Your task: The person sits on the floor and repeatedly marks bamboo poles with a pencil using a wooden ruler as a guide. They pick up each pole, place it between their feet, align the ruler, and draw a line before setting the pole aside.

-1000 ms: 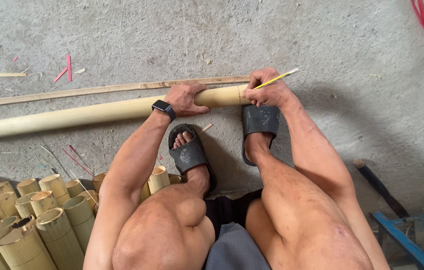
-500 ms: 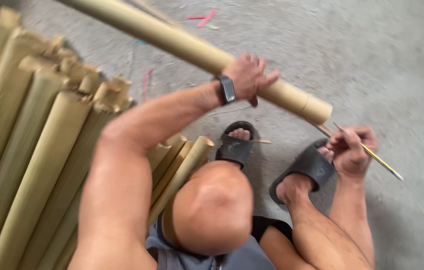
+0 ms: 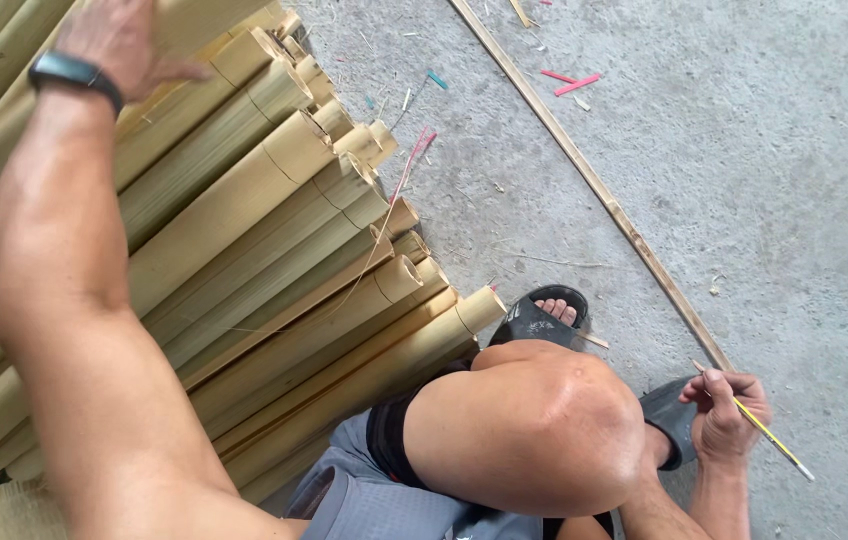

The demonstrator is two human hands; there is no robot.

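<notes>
I see the stack of long pale-yellow bamboo poles (image 3: 244, 250) filling nine o'clock; my left hand (image 3: 119, 40) lies flat on the top pole at eleven, fingers spread, not clamped. I'd seat poles parallel, ends flush. At five, my right hand (image 3: 724, 415) pinches a thin yellow pencil (image 3: 769, 435).

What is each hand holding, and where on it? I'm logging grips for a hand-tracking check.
The right hand pinches a yellow pencil near its upper end. The left hand lies on a bamboo pole atop the stack; a closed grip cannot be told.
</notes>
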